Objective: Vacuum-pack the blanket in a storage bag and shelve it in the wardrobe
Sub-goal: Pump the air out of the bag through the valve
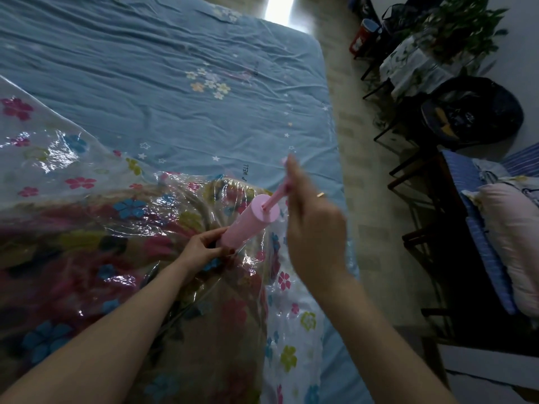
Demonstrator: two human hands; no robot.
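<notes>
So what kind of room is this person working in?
Most likely a home bedroom: a bed with a blue sheet, a pillow piled at the right, and a potted plant on a small covered table.

Blanket (189, 330) inside flowered bag (58, 158); pump (248, 223) upright.

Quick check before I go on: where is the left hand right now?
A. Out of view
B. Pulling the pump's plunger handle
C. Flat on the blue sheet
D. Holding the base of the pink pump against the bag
D: the left hand grips the lower end of the pump where it meets the bag, while the right hand holds the plunger handle.
</notes>
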